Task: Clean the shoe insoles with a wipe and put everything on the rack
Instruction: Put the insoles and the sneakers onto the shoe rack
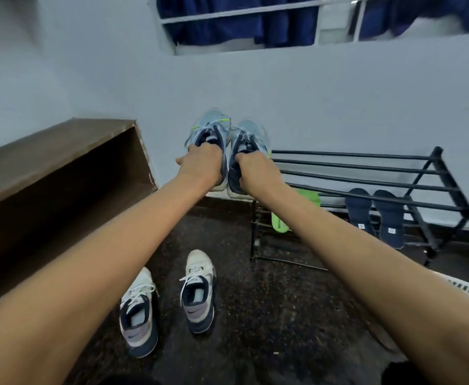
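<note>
Left grip (201, 163) clasps the left blue shoe (212, 125). Right grip (255, 169) clasps the right blue shoe (251, 129) beside the rack (366, 172).

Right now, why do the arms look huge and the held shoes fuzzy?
Head view: the wide-angle lens stretches the forearms near the lower corners; head view: the light blue sneakers in the left hand and right hand are slightly blurred, the white sneakers on the floor crisper; light soft, no glare.
</note>
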A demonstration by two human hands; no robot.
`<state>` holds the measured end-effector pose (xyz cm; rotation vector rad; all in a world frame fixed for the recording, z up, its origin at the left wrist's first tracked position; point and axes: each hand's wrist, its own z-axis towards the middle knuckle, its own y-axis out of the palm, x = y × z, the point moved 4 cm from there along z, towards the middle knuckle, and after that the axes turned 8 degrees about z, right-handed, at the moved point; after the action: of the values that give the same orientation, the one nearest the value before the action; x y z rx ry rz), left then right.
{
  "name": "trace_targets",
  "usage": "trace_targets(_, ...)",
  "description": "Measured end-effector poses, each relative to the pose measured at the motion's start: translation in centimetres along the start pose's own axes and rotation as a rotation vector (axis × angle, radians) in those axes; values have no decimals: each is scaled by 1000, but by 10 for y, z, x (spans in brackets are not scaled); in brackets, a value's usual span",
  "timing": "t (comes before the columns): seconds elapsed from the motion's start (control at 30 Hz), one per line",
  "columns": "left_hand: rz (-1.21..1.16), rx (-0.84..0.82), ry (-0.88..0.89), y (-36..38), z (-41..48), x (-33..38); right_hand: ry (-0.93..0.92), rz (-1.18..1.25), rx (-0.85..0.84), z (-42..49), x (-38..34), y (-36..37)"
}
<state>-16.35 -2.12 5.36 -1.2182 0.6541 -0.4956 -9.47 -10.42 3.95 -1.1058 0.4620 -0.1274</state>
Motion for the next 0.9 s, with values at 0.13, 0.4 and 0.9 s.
trace_targets(0.13,-64,67,83,-23,18,41,73,-27,21,5,37,-35)
trace_targets(0.4,-121,146,269,-33,56,121,176,-68,7,19,121,-61)
trace_targets(0.9,-113,100,368,56,107,197,272,-57,-4,33,232,5)
